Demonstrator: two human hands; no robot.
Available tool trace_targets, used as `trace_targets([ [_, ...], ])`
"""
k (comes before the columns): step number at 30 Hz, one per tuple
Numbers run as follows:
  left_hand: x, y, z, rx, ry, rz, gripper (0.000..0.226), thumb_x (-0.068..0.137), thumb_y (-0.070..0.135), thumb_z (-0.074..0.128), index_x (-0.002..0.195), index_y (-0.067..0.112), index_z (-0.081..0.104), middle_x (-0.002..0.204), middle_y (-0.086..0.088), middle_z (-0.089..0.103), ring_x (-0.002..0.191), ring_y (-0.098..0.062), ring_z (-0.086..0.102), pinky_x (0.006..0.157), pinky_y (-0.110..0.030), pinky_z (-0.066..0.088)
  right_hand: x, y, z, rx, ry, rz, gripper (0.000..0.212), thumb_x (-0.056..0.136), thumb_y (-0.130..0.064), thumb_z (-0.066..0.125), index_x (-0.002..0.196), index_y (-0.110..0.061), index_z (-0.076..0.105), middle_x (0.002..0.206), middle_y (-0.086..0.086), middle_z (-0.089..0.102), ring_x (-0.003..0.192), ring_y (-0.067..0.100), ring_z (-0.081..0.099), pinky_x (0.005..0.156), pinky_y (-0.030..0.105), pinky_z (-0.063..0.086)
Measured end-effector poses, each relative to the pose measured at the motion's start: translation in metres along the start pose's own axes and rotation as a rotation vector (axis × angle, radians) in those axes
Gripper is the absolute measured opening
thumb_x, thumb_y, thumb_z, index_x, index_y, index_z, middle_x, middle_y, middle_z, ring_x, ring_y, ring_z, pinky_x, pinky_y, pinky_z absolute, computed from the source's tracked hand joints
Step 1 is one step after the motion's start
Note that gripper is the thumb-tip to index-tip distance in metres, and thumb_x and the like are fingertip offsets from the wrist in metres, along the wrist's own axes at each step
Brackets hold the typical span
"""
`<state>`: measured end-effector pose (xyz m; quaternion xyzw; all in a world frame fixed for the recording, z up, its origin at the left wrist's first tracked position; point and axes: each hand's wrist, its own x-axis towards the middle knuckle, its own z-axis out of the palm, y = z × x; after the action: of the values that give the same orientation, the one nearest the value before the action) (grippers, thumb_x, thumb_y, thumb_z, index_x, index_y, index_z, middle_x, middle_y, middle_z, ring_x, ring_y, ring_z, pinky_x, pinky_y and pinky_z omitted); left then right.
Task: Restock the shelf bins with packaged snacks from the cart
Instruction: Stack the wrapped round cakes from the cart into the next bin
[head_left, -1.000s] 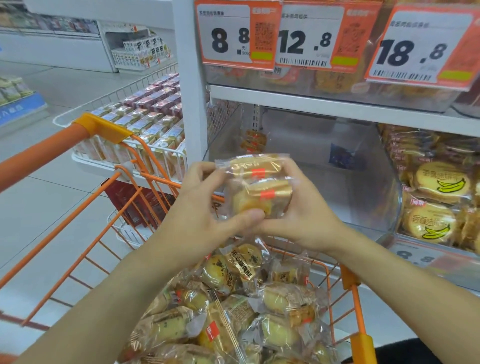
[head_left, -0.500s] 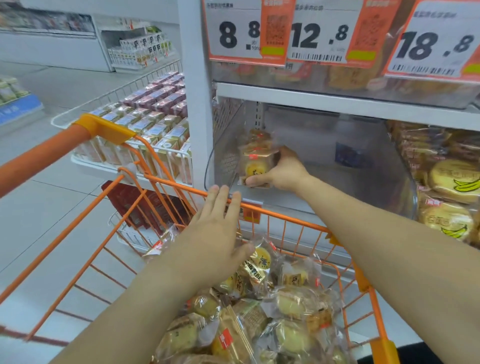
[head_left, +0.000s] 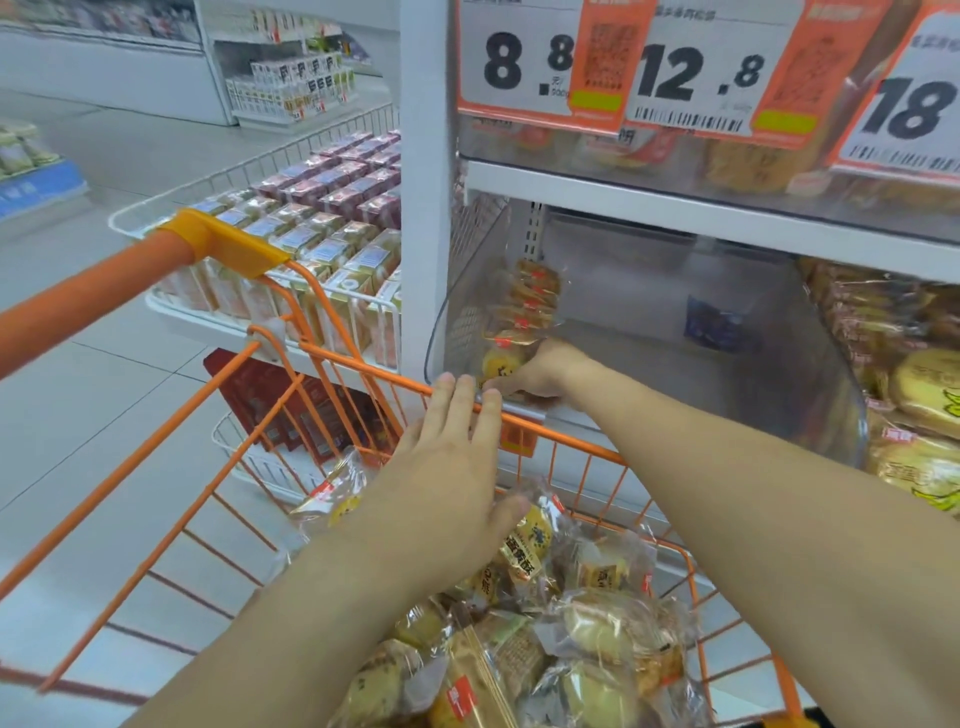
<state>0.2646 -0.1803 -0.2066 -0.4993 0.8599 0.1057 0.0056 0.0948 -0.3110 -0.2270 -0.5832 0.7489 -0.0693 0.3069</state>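
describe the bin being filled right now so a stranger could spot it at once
Start at the white upright post beside the orange cart. Just right of it, under the 8.8 price tag, sits a clear plastic bin where the right hand grips a snack pack. Unlike the packed banana-label bin beside it, it holds one small stack at its left wall.

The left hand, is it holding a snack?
No, the left hand is flat with straight fingers above the cart snacks, gripping nothing.

Three price tags (head_left: 524, 62) hang overhead, two hands (head_left: 452, 467) show, one orange cart (head_left: 311, 374) (snack packs (head_left: 597, 629) too jumbled to count).
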Motion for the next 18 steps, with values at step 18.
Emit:
trace_targets([
  [18, 0.001, -0.007, -0.007, -0.11, 0.01, 0.024, 0.077, 0.101, 0.049, 0.04, 0.158, 0.019, -0.001, 0.166, 0.0, -0.009, 0.151, -0.017, -0.017, 0.125, -0.042, 0.006, -0.031, 0.022, -0.046, 0.314, -0.19, -0.022, 0.017, 0.094, -0.031, 0.068, 0.107, -0.021, 0.063, 0.115, -0.003, 0.065, 0.095, 0.015, 0.07, 0.069, 0.024, 0.058],
])
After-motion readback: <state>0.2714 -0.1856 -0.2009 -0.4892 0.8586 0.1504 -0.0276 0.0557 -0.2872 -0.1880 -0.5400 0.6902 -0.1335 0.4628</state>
